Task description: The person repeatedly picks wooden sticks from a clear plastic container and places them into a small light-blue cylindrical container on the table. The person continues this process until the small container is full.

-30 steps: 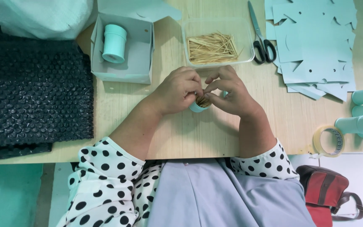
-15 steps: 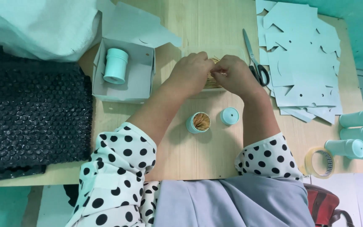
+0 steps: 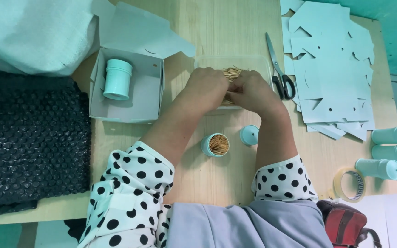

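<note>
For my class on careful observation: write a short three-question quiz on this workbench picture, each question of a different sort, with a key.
1. True or false: the small teal container near the person's arms is open and holds toothpicks.
2. Where are the left hand and the right hand? A) on the scissors B) in the clear tray of toothpicks C) on the tape roll
3. What stands in the open cardboard box?

Key: 1 true; 2 B; 3 a capped teal container.

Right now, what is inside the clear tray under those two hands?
The clear tray holds a bundle of thin wooden sticks. The left hand and right hand cover most of them, so how many are there stays hidden.
</note>
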